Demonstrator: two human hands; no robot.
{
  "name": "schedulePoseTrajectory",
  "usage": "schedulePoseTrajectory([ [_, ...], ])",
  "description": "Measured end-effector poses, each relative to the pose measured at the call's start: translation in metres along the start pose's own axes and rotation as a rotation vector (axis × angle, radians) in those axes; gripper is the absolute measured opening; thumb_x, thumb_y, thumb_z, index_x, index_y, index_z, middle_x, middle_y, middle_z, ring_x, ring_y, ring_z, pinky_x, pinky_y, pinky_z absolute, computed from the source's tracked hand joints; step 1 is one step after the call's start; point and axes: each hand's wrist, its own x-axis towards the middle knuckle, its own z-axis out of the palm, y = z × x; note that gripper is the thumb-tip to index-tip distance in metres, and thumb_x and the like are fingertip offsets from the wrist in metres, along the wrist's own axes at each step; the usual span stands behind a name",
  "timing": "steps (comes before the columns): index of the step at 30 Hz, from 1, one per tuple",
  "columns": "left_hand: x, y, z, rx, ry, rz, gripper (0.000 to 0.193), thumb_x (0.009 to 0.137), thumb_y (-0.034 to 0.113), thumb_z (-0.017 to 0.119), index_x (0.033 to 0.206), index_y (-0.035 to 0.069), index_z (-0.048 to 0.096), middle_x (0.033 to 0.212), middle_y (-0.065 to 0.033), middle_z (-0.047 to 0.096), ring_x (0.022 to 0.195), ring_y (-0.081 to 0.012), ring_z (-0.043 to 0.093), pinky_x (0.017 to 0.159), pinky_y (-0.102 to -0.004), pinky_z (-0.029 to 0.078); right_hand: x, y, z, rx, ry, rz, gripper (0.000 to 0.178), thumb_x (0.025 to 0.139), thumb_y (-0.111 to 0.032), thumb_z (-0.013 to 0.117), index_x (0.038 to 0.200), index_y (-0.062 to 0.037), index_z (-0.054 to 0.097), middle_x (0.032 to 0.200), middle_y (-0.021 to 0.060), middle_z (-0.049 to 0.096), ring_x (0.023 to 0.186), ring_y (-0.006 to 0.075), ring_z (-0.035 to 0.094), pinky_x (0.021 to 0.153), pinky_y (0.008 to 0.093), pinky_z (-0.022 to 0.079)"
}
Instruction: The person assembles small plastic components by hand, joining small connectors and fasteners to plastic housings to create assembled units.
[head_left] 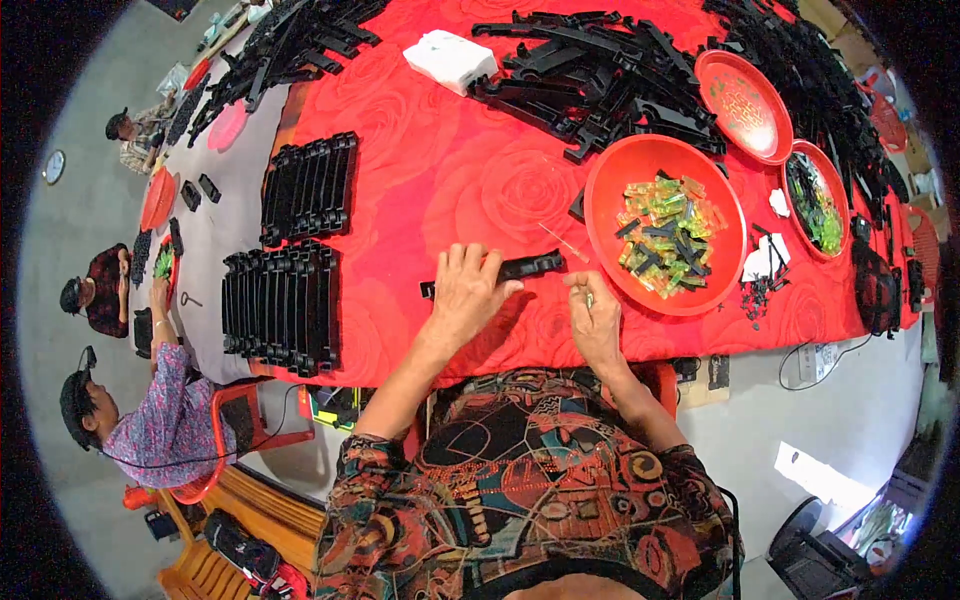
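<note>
My left hand (468,292) presses a long black plastic part (532,266) down on the red cloth. Its fingers lie across the part's left end, and the right end sticks out past the thumb. Close to that end, my right hand (597,322) is closed in a pinch on a small greenish clear piece (590,299), mostly covered by the fingers. Beside the right hand stands a red bowl (600,240) with yellow-green clear pieces (668,198) and small black strips in it. A thin pale stick (565,242) lies between the bowl and the black part.
Black parts stand in two neat rows (282,308) at my left. A large heap of black parts (610,70) lies at the back, next to a white block (450,60). More red bowls (745,105) and black scraps (762,298) are at right. Other people (165,420) sit along the left.
</note>
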Motion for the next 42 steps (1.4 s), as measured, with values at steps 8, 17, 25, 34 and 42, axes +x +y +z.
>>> schedulePoseTrajectory([
  [8,-0.009,-0.01,0.016,-0.074,-0.08,0.008,0.033,0.071,0.019,0.069,0.098,0.007,0.055,0.088,-0.0094,0.052,0.087,-0.0282,0.049,0.073,-0.0419,0.04,-0.016,0.001,-0.002,-0.018,-0.071,0.063,0.012,0.084,-0.006,0.049,0.092,0.0005,0.055,0.063,0.0096,0.052,0.054,0.0136,0.049,0.051,0.03,0.041],
  [17,0.041,-0.002,0.023,-0.139,-0.116,0.158,0.016,0.075,0.012,0.06,0.09,0.006,0.058,0.083,-0.0102,0.051,0.085,-0.0285,0.05,0.072,-0.0414,0.042,-0.019,-0.032,-0.035,0.179,0.064,0.087,0.012,0.088,-0.003,0.047,0.091,-0.0011,0.059,0.072,-0.0042,0.05,0.062,0.0047,0.04,0.055,0.0196,0.033],
  [25,0.081,-0.015,0.078,-0.168,-0.197,0.341,0.023,0.07,0.002,0.054,0.093,0.003,0.059,0.09,-0.0151,0.053,0.089,-0.0323,0.05,0.076,-0.0417,0.043,0.011,-0.038,-0.091,0.088,0.331,-0.053,0.013,0.088,-0.002,0.047,0.089,-0.0007,0.06,0.078,-0.0031,0.052,0.069,0.0046,0.042,0.06,0.0193,0.033],
  [34,0.099,-0.036,0.066,0.034,-0.28,0.002,0.01,0.075,0.007,0.055,0.083,0.002,0.052,0.086,-0.0153,0.058,0.085,-0.0328,0.056,0.074,-0.0457,0.046,0.036,-0.025,-0.117,-0.138,0.304,0.039,0.012,0.085,-0.005,0.048,0.089,-0.0002,0.059,0.063,-0.0018,0.049,0.056,0.0045,0.04,0.049,0.0223,0.032],
  [42,0.115,-0.048,0.056,0.024,0.029,-0.033,0.024,0.077,0.018,0.063,0.093,0.003,0.054,0.089,-0.0163,0.058,0.086,-0.0345,0.055,0.077,-0.0444,0.044,0.082,-0.017,-0.105,-0.703,0.088,-0.275,0.015,0.079,-0.014,0.058,0.091,-0.0048,0.06,0.08,0.0186,0.061,0.072,0.0372,0.06,0.063,0.0449,0.048],
])
